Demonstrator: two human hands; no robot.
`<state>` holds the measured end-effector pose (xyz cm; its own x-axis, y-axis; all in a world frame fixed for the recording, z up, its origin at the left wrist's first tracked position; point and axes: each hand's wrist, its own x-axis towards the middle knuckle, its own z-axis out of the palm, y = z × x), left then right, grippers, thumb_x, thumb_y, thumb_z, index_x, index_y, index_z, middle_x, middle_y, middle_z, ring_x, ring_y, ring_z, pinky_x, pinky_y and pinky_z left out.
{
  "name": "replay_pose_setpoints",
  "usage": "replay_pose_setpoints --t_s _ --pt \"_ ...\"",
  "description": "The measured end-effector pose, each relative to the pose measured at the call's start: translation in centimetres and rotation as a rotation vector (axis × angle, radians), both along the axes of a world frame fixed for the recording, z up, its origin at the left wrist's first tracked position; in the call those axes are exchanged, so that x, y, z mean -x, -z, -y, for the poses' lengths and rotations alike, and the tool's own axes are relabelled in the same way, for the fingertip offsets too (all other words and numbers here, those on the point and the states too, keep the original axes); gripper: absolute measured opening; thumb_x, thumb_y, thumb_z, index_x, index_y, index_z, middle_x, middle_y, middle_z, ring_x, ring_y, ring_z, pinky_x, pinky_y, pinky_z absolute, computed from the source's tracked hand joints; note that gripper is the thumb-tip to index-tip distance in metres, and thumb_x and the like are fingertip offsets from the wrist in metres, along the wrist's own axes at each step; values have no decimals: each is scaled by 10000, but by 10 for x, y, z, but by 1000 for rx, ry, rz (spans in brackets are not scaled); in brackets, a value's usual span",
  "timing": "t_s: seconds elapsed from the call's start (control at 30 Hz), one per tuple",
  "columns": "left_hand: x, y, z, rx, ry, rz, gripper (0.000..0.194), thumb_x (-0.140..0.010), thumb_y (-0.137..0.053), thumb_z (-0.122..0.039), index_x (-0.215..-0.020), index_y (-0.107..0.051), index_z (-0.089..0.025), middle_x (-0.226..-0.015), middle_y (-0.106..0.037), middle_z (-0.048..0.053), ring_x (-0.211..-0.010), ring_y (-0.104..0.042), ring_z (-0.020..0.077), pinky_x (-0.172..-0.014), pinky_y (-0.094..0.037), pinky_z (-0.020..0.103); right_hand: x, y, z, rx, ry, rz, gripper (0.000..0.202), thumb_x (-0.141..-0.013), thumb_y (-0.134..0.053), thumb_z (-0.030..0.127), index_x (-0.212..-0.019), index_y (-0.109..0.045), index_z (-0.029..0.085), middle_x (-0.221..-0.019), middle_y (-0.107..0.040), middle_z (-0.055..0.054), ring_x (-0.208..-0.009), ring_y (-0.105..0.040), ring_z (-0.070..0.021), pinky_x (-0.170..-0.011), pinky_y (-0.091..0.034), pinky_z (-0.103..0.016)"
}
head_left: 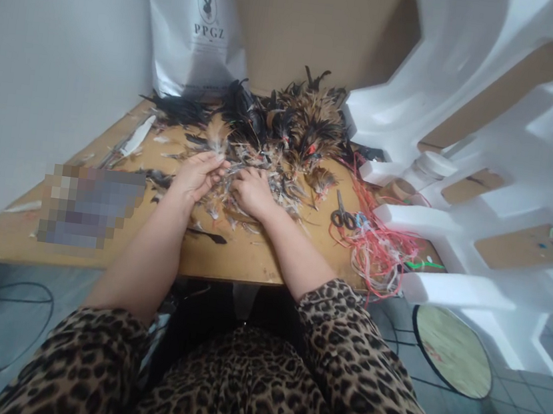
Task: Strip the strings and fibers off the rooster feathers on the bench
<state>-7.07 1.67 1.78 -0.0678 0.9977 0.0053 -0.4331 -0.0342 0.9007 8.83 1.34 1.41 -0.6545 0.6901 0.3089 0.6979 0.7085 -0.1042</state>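
My left hand (200,174) pinches a tan, fluffy feather (218,131) by its lower end, tip pointing away from me. To its right, my right hand (253,192) rests with bent fingers on a heap of small loose feathers (283,188); whether it grips any of them is hidden. Behind both hands lie bunches of black feathers (245,112) and a large bunch of brown feathers (317,118). One dark feather (206,235) lies flat near the table's front edge.
Black-handled scissors (343,216) lie right of the heap, beside tangled red and white string (384,254). White foam pieces (420,221) stand along the right side. A white bag (196,42) stands at the back left. A blurred-out item (89,207) lies on the left of the table (239,263).
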Motion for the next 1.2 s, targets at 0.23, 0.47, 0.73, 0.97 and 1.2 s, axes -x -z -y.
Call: replay_pose_setpoints --t_s 0.23,0.47,0.73,0.97,1.2 --pt "-2 1 0 -2 46 5 178 -638 -748 -193 -717 -611 -112 -674 -667 22 -485 -546 34 -424 -393 116 2 1 0 13 -15 31 255 -878 -443 239 -897 -688 173 -1036 -589 -115 -1059 -389 -255 -893 -223 -412" --pt "0 3 -1 -13 42 25 169 -641 -746 -178 -732 -626 -99 -692 -677 33 -495 -567 40 -431 -411 113 -9 -5 -8 -55 62 -63 264 -896 -415 267 -914 -669 194 -1070 -604 -96 -1085 -412 -249 -910 -235 -398" --pt "0 3 0 26 69 21 159 -627 -754 -157 -731 -654 -91 -704 -675 33 -515 -577 49 -416 -406 113 -21 -9 -19 -173 135 -211 283 -905 -369 228 -993 -635 189 -1071 -620 -100 -1039 -475 -227 -938 -244 -390" --pt "2 5 -1 84 191 95 94 -668 -705 -86 -723 -628 -93 -732 -681 52 -543 -606 67 -441 -442 119 -24 -10 -20 -292 173 -283 322 -933 -322 276 -986 -631 206 -1075 -622 -88 -1081 -472 -211 -968 -243 -393" --pt "6 5 1 127 345 159 59 -731 -626 -66 -784 -623 -92 -786 -698 88 -585 -636 86 -483 -483 123 -25 -10 -22 -346 168 -336 319 -937 -337 308 -970 -645 234 -1081 -618 -73 -1154 -438 -210 -987 -234 -414"
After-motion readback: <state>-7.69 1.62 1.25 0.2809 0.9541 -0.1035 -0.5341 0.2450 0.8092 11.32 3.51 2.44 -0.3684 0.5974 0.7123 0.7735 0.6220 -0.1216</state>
